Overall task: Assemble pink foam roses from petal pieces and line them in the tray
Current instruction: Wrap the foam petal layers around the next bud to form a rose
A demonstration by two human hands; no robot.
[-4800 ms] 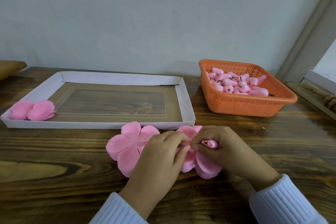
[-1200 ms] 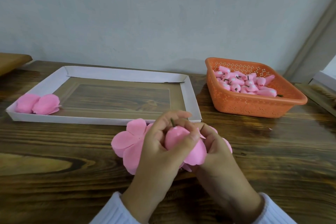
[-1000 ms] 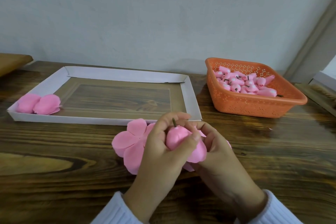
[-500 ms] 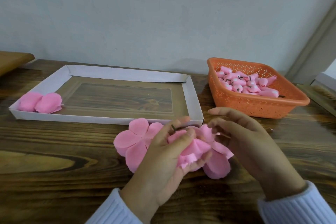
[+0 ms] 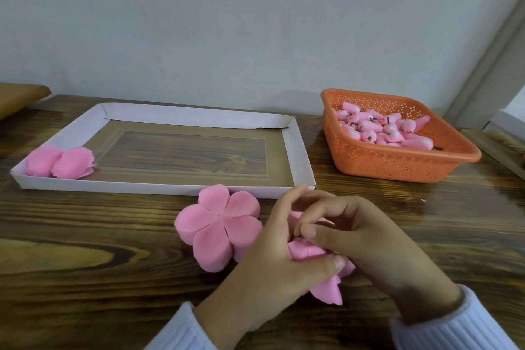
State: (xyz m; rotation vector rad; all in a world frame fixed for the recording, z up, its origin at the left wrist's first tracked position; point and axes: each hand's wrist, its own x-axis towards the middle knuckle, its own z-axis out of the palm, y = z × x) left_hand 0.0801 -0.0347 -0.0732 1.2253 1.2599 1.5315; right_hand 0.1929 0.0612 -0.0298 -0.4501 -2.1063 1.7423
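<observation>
A half-built pink foam rose (image 5: 305, 251) sits between both hands just above the wooden table. My left hand (image 5: 272, 258) cups it from the left, thumb pressed on its lower petals. My right hand (image 5: 360, 233) pinches its upper petals from the right. Most of the rose is hidden by fingers; one petal hangs below. A flat pink petal stack (image 5: 218, 224) lies on the table directly to the left of my left hand. Two finished roses (image 5: 61, 162) lie side by side in the left end of the white cardboard tray (image 5: 298, 150).
An orange perforated basket (image 5: 397, 162) at the right back holds several pink rose buds (image 5: 377, 131) with dark stems. A brown board edge (image 5: 17, 96) sticks in at far left. The wall stands close behind the tray.
My right hand, lifted off half a second ago, has come back onto the rose. One second ago both hands wrapped the bud with its stem pointing up.
</observation>
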